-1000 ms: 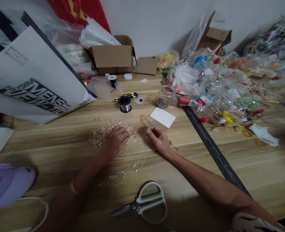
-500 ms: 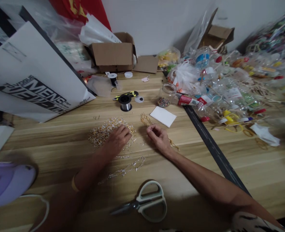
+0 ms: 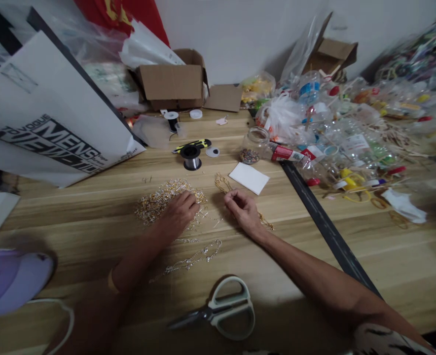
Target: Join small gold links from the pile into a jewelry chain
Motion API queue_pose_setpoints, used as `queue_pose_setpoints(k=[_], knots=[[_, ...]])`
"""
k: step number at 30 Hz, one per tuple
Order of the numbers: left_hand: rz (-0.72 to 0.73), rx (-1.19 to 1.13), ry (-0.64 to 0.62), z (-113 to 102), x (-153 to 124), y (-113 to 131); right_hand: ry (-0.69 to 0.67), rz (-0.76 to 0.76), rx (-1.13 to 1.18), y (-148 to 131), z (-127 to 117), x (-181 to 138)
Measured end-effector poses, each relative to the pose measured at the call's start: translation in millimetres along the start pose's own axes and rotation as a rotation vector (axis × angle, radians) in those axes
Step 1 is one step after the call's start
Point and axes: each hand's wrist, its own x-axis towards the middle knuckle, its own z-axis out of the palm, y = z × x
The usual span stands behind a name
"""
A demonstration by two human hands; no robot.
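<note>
My left hand (image 3: 178, 213) lies palm down on the right edge of a heap of small gold and silver chain bits (image 3: 158, 201), fingers curled into the pieces. Whether it grips any is hidden. My right hand (image 3: 243, 209) rests a little to the right, its thumb and fingers pinched on a thin gold chain (image 3: 223, 183) that runs from the tabletop under the hand and comes out at the wrist. A silver chain (image 3: 199, 257) lies loose on the wood just below both hands.
Grey-handled scissors (image 3: 221, 310) lie near the front edge. Behind the hands are a wire spool (image 3: 192, 157), a white card (image 3: 249, 178) and a bead jar (image 3: 252, 147). A large white bag (image 3: 51, 113) leans at left. Bottles and clutter (image 3: 351, 133) fill the right.
Both hands stay in the same place, and only the fingers shift slightly. The view has drifted a little.
</note>
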Motion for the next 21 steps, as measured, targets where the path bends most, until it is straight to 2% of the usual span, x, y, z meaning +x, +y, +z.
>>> queue_pose_setpoints(k=[13, 21], knots=[[-0.021, -0.073, 0.007, 6.1, -0.8, -2.6, 0.0, -0.001, -0.003, 1.9, 0.3, -0.3], [-0.057, -0.289, 0.154, 16.8, -1.0, -13.5, 0.007, 0.007, 0.004, 0.4, 1.2, 0.0]])
